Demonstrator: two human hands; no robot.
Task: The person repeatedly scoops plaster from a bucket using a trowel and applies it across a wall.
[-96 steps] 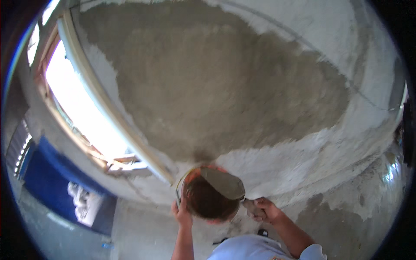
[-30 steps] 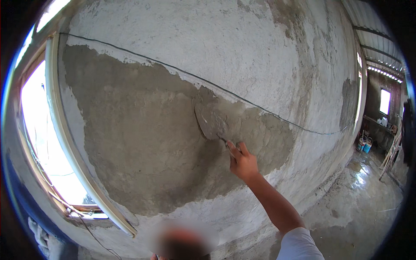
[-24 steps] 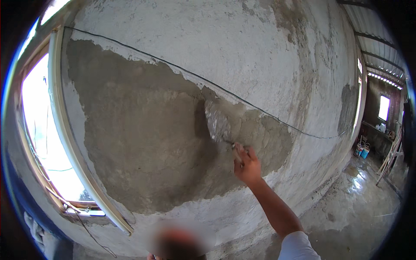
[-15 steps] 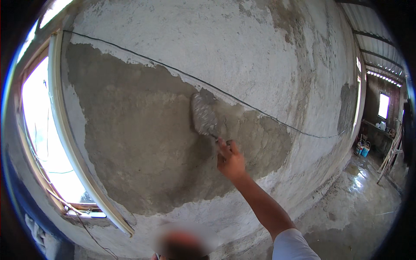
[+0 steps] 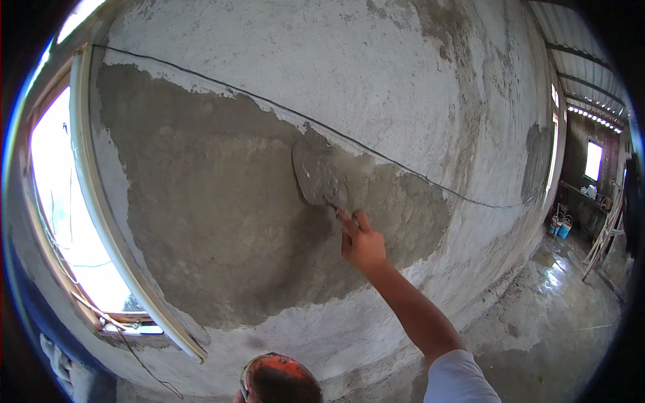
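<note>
My right hand (image 5: 364,240) is closed round the handle of a trowel (image 5: 314,173). Its broad grey blade lies against the wall, within a large patch of darker grey plaster (image 5: 208,195). At the bottom edge, the fingers of my left hand (image 5: 238,397) grip the left side of a round orange-red bowl (image 5: 290,363) with a dark inside. Most of that hand is cut off by the frame. What the bowl contains is hard to make out.
A dark cable (image 5: 295,115) runs slantwise across the wall above the patch. On the left stands a bright window (image 5: 64,195) with a pale pipe (image 5: 107,221) beside it. Right, on the wet floor (image 5: 537,322), are blue containers (image 5: 563,227) and leaning poles (image 5: 605,232).
The trowel blade has turned slightly and looks darker, its streaky glare mostly gone. My right hand has shifted slightly right in the picture. The bowl, blurred earlier, now shows clearly.
</note>
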